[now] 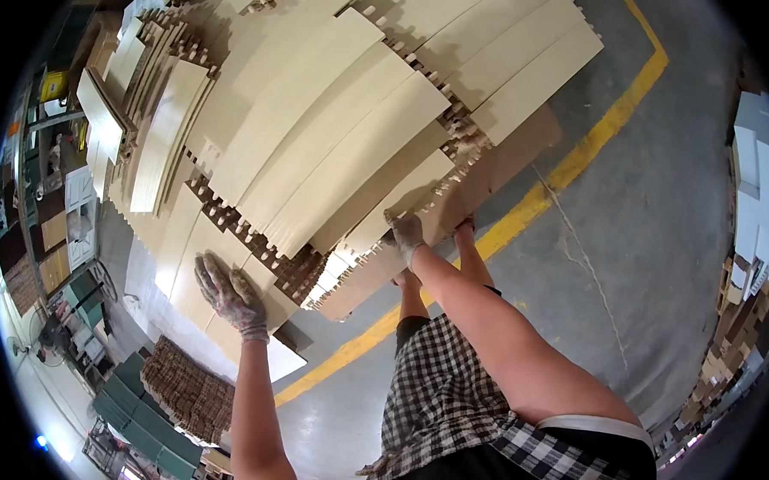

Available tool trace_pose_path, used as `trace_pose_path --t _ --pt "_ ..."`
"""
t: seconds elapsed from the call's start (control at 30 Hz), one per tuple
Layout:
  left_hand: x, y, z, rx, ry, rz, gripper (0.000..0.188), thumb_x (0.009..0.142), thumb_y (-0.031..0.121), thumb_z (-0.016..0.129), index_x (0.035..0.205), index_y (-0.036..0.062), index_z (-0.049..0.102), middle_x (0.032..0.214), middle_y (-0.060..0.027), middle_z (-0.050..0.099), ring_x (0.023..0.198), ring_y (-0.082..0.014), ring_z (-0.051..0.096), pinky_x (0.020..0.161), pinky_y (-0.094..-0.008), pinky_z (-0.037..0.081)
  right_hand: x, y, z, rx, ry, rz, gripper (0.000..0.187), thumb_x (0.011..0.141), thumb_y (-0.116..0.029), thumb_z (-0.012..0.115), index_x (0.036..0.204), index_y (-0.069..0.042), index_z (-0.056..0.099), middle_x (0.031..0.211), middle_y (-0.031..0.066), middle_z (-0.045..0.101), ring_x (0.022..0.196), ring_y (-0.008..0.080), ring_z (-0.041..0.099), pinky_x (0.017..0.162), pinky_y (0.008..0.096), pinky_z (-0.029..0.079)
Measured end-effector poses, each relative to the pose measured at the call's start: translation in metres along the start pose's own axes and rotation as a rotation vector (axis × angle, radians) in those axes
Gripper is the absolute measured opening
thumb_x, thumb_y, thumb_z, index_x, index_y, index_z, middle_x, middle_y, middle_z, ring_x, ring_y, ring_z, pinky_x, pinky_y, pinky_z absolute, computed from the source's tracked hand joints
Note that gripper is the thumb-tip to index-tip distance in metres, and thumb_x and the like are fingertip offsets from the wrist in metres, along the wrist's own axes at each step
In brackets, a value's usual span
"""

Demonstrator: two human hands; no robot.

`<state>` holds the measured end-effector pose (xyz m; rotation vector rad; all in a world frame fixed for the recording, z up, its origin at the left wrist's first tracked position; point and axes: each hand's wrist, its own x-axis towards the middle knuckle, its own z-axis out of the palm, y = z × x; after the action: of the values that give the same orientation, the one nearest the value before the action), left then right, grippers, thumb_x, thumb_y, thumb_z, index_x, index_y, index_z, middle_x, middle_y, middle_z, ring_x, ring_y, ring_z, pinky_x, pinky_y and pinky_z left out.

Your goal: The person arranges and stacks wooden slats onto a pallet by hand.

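Stacked pale cream boards (pixel 337 130) cover the upper part of the view, with rows of short peg-like pieces (pixel 229 219) showing along their ends. My left hand (pixel 233 300), in a stained, patterned work glove, lies flat with its fingers stretched out on the boards at the left (pixel 198 263). My right hand (pixel 406 230), also gloved, is at the near edge of a narrow cream board (pixel 400 201), its fingers bent over that edge. Part of the right hand's grip is hidden. Below it, more stacked layers and their peg ends show.
A yellow line (pixel 529 208) runs across the grey floor (pixel 641 229). Loose boards lean in a pile (pixel 160 121) at the upper left. A brown bundle (pixel 185 386) and green boxes (pixel 139 414) stand at the lower left. White panels and cartons (pixel 756 189) line the right side.
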<state>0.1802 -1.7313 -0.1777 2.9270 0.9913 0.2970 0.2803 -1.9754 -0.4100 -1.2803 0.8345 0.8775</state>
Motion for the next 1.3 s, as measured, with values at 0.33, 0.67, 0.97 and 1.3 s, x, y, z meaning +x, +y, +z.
trace_pose_path --t 0.33,0.67,0.97,1.3 --pt "-0.001 0.0 -0.002 0.004 -0.017 -0.012 0.054 0.095 0.031 0.042 0.142 0.0056 0.038 0.147 -0.0194 0.035 0.137 -0.0364 0.03 0.113 -0.0457 0.022 -0.024 -0.003 -0.011 0.046 0.01 0.03 0.037 0.08 -0.022 0.076 0.105 -0.009 0.051 0.08 0.0089 0.061 0.056 0.0193 0.06 0.047 0.0304 0.054" --pt "-0.001 0.001 -0.001 0.005 -0.021 -0.023 0.053 0.095 0.03 0.042 0.143 0.0069 0.038 0.147 -0.0189 0.035 0.137 -0.0361 0.031 0.112 -0.0456 0.023 -0.038 0.063 0.041 0.637 -0.075 0.595 0.065 0.076 -0.041 0.079 0.11 -0.005 0.036 0.086 0.0193 0.056 0.074 0.0321 0.061 0.056 0.0432 0.055" --pt "-0.001 -0.002 0.0 -0.007 -0.011 0.002 0.052 0.096 0.03 0.04 0.143 0.0064 0.038 0.147 -0.0191 0.035 0.137 -0.036 0.031 0.113 -0.0455 0.023 -0.033 0.036 0.035 0.507 -0.06 0.424 0.043 0.084 -0.046 0.068 0.106 -0.012 0.054 0.081 0.0123 0.058 0.06 0.0247 0.062 0.046 0.0354 0.052" --pt "0.0 0.0 -0.003 -0.008 -0.023 -0.013 0.056 0.093 0.03 0.043 0.143 0.0068 0.036 0.147 -0.0195 0.034 0.137 -0.0369 0.03 0.112 -0.0465 0.022 -0.027 -0.014 -0.001 -0.319 -0.019 0.143 0.06 0.084 -0.045 0.067 0.124 -0.008 0.043 0.09 0.0108 0.06 0.058 0.0199 0.061 0.05 0.0341 0.056"
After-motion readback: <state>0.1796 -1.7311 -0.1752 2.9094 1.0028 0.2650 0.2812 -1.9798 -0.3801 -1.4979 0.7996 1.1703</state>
